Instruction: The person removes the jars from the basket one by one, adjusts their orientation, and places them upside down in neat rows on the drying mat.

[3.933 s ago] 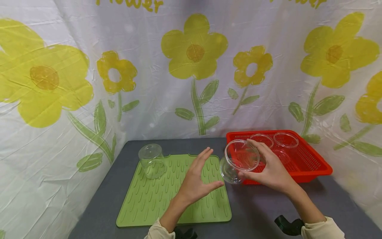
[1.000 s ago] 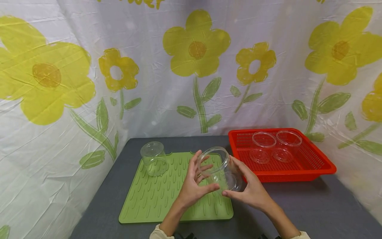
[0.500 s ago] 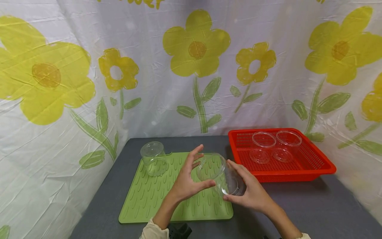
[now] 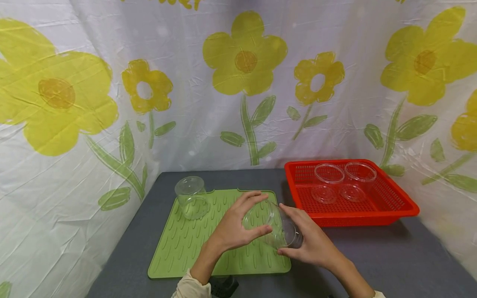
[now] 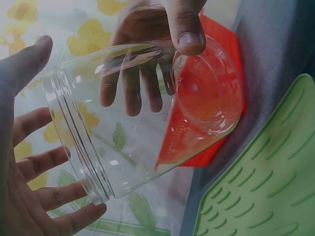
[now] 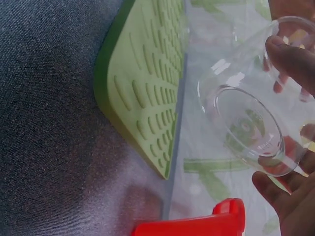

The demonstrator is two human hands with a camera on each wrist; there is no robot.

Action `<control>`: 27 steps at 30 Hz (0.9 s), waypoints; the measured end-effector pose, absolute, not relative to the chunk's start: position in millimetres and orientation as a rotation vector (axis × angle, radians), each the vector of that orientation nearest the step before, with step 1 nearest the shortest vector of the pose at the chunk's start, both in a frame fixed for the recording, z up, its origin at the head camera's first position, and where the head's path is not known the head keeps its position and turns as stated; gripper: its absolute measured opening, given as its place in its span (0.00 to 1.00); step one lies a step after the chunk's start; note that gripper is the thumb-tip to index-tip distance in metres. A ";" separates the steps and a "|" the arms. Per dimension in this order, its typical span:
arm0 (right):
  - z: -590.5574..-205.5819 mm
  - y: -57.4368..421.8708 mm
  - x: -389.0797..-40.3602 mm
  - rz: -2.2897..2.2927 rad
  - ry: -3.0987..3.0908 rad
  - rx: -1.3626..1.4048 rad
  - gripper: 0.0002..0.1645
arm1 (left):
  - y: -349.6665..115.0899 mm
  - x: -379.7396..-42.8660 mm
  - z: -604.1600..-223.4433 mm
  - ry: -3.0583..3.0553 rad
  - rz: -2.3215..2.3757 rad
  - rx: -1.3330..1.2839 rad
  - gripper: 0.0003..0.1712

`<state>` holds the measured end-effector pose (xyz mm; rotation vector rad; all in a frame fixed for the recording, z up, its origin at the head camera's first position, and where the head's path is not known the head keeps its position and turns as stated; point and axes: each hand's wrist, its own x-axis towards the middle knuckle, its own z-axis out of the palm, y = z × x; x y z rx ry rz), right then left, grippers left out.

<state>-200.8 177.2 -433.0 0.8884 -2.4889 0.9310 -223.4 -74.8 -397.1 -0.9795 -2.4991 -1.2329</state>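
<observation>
A clear plastic jar (image 4: 277, 227) lies tilted on its side in the air above the green ribbed mat (image 4: 179, 252). My right hand (image 4: 313, 242) grips it near the base, thumb on one side and fingers on the other. At the mouth end, my left hand (image 4: 236, 225) is spread; in the left wrist view its fingertips overlap the threaded rim (image 5: 86, 142) and the thumb sits just off it. The right wrist view shows the jar's round base (image 6: 248, 123) facing the camera. No lid is on the jar.
Another clear jar (image 4: 191, 203) stands upside down on the mat's back left corner. To the right sits a red perforated basket (image 4: 361, 216) with two clear jars, a left one (image 4: 324, 193) and a right one (image 4: 353, 192). Behind the dark table (image 4: 335, 273) hangs a flowered curtain (image 4: 186, 136).
The jar came from over the basket's front left to above the mat and has tipped further onto its side. My left hand drew back from its mouth, then came against it again.
</observation>
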 end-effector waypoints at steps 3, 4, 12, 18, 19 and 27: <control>-432.6 176.9 -200.8 0.922 -2.491 0.891 0.70 | -74.1 -224.1 -397.4 -2.486 -1.222 -1.002 0.39; -432.6 176.8 -200.9 0.917 -2.492 0.894 0.70 | -73.9 -224.3 -397.5 -2.481 -1.220 -1.008 0.38; -434.3 175.7 -201.7 0.884 -2.488 0.907 0.71 | -73.8 -225.9 -402.2 -2.435 -1.232 -1.018 0.35; -434.7 174.7 -201.9 0.888 -2.493 0.909 0.70 | -75.3 -226.1 -406.3 -2.389 -1.246 -1.015 0.34; -434.5 174.4 -201.9 0.888 -2.493 0.910 0.70 | -75.6 -226.0 -406.8 -2.385 -1.250 -1.012 0.34; -434.6 173.3 -201.7 0.927 -2.480 0.898 0.70 | -77.5 -226.6 -410.6 -2.341 -1.310 -0.973 0.32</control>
